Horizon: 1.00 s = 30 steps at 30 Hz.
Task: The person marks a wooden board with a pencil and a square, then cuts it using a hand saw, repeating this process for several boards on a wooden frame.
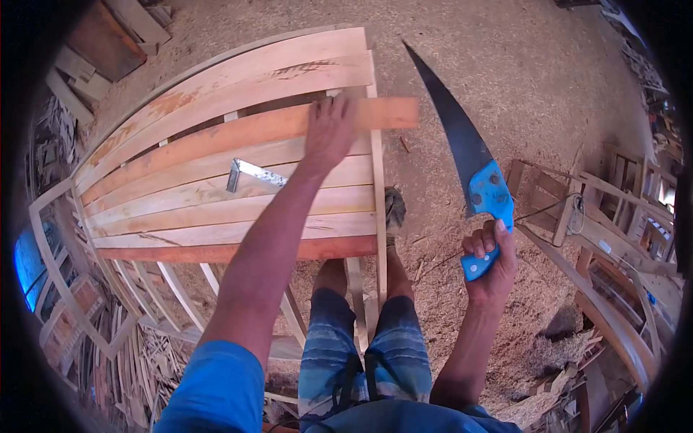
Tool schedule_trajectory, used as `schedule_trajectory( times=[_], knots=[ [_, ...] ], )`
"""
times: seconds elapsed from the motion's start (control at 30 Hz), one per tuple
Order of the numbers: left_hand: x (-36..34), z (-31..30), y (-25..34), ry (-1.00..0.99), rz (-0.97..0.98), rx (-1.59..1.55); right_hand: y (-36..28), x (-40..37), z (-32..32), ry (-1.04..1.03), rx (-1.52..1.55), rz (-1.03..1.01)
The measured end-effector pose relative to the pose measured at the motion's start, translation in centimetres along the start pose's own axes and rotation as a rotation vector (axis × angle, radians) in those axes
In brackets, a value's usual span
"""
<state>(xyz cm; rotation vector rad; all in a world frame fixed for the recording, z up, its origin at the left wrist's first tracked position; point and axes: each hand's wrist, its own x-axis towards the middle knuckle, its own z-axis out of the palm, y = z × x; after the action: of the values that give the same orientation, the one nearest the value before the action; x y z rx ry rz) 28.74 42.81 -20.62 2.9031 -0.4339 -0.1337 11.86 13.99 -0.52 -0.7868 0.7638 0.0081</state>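
Note:
My left hand (332, 130) lies over a reddish-orange board (238, 137), its fingers partly blurred. The board's right end sticks out past the edge of a slatted wooden frame (231, 215). My right hand (493, 260) is wrapped round the blue handle of a handsaw (460, 130), whose dark blade points up and away from me, to the right of the board's end. A metal try square (258, 173) rests on the pale slats, just left of my left forearm.
Sawdust covers the ground (447, 346). Wooden frames and a long curved timber (606, 310) stand at the right. An open wooden frame (54, 274) and scrap strips (141, 368) are at the left. Planks (108, 43) lie at the upper left.

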Motion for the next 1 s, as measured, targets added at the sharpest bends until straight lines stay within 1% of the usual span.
schedule_trajectory(
  times=[0.07,0.1,0.17,0.2,0.3,0.37,0.4,0.47,0.5,0.6,0.63,0.7,0.8,0.9,1.0],
  knots=[
    [0.2,-1.2,-1.1,-0.063,0.097,0.081,-1.2,-0.3,1.8,0.029,-0.14,-0.069],
    [0.4,-1.4,-1.2,-0.076,0.105,0.081,-1.3,-0.5,1.5,0.049,-0.143,-0.082],
    [1.2,-1.8,-1.6,-0.096,0.114,0.086,-1.9,-1.4,4.7,0.097,-0.252,-0.135],
    [1.5,-2.2,-1.9,-0.093,0.082,0.095,-1.9,-1.9,6.1,0.126,-0.309,-0.164],
    [1.3,-2.8,-3.1,-0.116,-0.008,0.09,-1.6,-2.7,6.9,-0.004,-0.486,-0.225],
    [0.5,-2.7,-3.7,-0.109,-0.002,0.096,-1.1,-2.3,6.6,0.052,-0.788,-0.181],
    [0.6,-2.6,-4.0,-0.102,0.0,0.103,0.0,-1.6,6.5,0.031,-0.903,-0.243],
    [1.8,-3.3,-2.8,-0.023,-0.092,-0.048,2.0,-0.1,6.1,0.011,-1.133,-0.38],
    [2.5,-3.6,-1.8,0.015,-0.141,-0.125,2.5,0.3,6.4,-0.005,-1.162,-0.396],
    [7.8,-2.6,0.7,-0.103,-0.421,-0.336,3.3,0.9,8.0,0.036,-1.166,-0.311],
    [9.0,-1.9,1.2,-0.14,-0.498,-0.42,3.8,1.5,8.1,0.037,-1.172,-0.342],
    [10.8,-0.3,1.9,-0.213,-0.647,-0.589,4.2,2.5,8.4,0.039,-1.154,-0.328],
    [10.8,1.8,2.4,-0.243,-0.639,-0.395,4.5,3.9,8.7,0.044,-1.124,-0.287],
    [10.9,1.6,2.7,-0.265,-0.656,-0.447,4.7,4.9,8.9,0.045,-1.125,-0.269],
    [10.8,2.3,2.5,-0.266,-0.638,-0.359,5.1,5.8,8.6,0.028,-1.165,-0.298]
  ],
)
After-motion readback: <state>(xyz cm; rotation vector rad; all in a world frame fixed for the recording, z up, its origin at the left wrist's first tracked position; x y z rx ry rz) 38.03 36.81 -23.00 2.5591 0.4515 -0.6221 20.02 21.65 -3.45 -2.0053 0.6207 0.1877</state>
